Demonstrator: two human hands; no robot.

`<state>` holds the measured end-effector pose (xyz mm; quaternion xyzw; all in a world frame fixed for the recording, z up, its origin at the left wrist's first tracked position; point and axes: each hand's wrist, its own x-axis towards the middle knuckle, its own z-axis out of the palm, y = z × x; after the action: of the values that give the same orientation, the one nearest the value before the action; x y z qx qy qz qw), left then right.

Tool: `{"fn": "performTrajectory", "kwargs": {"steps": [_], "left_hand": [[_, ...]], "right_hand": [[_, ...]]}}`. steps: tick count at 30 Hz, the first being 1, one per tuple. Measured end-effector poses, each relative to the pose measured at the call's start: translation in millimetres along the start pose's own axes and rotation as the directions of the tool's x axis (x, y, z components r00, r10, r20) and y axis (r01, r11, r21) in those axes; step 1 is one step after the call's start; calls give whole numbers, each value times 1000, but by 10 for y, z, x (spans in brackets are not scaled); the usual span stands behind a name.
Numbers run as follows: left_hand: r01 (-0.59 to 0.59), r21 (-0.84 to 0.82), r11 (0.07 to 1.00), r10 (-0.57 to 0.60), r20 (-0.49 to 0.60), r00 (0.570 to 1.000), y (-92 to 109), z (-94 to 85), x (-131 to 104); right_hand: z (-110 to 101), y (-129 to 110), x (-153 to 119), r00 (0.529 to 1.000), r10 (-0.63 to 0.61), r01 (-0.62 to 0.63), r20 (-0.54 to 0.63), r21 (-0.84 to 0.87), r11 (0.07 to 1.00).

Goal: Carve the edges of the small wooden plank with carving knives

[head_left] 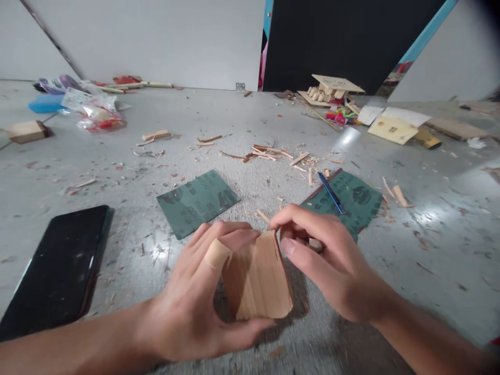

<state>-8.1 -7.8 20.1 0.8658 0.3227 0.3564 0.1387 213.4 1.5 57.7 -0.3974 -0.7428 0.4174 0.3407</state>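
My left hand [195, 297] grips a light wooden block [260, 278] low in the middle of the view; one finger wears a tan plaster. My right hand [328, 255] rests against the block's upper right edge, fingers curled around a small pale object that I cannot make out. Just beyond the right hand lies a green sandpaper sheet [351, 200] with a blue pen [330, 192] on it. A second green sandpaper sheet [197, 202] lies flat beyond the left hand.
A black phone [58, 268] lies at the left. Wood shavings and splinters [269, 153] litter the grey table. A small wooden model [332, 89], papers and cards sit at the back right. A plastic bag [96, 112] and a wood block [27, 131] lie back left.
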Motion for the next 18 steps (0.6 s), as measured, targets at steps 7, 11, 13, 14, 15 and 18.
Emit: {"fn": "performTrajectory", "kwargs": {"steps": [7,11,13,14,15,18], "left_hand": [[-69,100,993,68,20,997,41,-35,3],[-117,132,984,118,-1,993,40,-28,3],[-124,144,982,126,-2,992,37,-24,4],[-128,149,981,129,2,992,36,-23,5],[-132,150,980,133,5,991,36,-22,6],[-146,153,977,148,-1,989,35,-18,9]], "right_hand": [[-82,-9,23,988,-153,147,-12,-223,964],[-106,-14,8,983,-184,179,4,-251,951],[-117,-10,1,981,-194,190,10,-252,949],[-122,-7,1,980,-197,195,16,-250,948],[-126,-2,2,979,-202,202,23,-249,947],[-132,15,14,971,-237,238,33,-264,935]]}}
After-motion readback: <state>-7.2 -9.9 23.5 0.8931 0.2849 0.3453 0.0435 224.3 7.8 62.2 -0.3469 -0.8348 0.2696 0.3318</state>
